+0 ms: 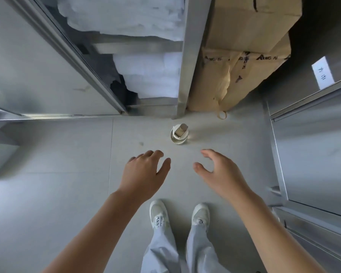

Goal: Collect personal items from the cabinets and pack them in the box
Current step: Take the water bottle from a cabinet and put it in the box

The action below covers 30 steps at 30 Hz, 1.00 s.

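One small white round jar (179, 134) (on the floor (67, 194)) before two brown cardboard boxes (250, 32); left hand (146, 170), right hand (219, 172): fingers wide, empty.

Left hand (144, 172), right hand (220, 174) bare; light grey trousers (159, 253), white lace-up sneakers (158, 213)

Both bare forearms reached up from the bottom edge, left hand (146, 170) centre frame, right hand (219, 172) beside it, fingers loosely spread and curved, gripping nothing
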Available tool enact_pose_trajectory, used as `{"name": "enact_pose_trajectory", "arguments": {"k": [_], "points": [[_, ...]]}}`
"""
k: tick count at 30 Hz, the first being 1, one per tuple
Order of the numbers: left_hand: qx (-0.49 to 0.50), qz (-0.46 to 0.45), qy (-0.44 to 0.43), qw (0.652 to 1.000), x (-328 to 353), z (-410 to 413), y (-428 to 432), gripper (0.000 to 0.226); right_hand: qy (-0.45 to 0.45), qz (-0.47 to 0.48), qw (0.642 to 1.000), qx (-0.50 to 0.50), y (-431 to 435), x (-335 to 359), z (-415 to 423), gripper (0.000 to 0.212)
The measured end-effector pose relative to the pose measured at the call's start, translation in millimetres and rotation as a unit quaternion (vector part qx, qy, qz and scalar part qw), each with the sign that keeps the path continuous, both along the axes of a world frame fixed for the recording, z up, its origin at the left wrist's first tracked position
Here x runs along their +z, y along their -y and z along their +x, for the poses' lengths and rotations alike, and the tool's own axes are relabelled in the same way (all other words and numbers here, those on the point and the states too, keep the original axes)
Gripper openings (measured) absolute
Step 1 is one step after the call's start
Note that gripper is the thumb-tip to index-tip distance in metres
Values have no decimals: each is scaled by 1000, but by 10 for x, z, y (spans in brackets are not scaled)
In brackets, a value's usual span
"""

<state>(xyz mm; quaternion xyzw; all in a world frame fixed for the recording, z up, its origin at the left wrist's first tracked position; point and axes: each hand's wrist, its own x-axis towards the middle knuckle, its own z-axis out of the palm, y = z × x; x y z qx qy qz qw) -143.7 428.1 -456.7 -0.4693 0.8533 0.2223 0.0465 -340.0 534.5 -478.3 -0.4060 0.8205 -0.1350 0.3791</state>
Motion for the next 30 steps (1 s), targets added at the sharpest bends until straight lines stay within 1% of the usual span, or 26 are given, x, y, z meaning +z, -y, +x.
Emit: {"name": "enact_pose_trajectory", "arguments": {"k": [3,6,10,13,17,19,22,26,30], "points": [[24,4,-13,1000,-616,-62,14,41,3,-19,1000,-13,-4,-645,-6,62],[36,2,-22,999,-1369,-106,9,41,-1,-47,999,-22,28,-1426,-34,67],[9,-7,2,1000,-2418,-81,41,40,-5,-80,996,-29,127,-2469,-159,71],[-6,-17,14,1000,-3162,-60,224,39,-4,-109,994,-29,265,-3211,-331,75],[-38,-44,4,998,-3914,-74,589,40,-2,-134,991,-25,462,-4042,-570,86],[-54,-59,-12,997,-4199,-85,783,47,12,-154,988,-16,580,-4400,-633,91],[-81,-85,-13,993,-4470,-105,1021,55,62,-198,978,-24,780,-4745,-653,97],[-91,-100,-3,991,-4652,-135,1110,56,90,-232,968,-25,901,-4949,-693,105],[-89,-81,2,993,-4722,-148,969,55,98,-232,967,-39,836,-5007,-728,107]]}}
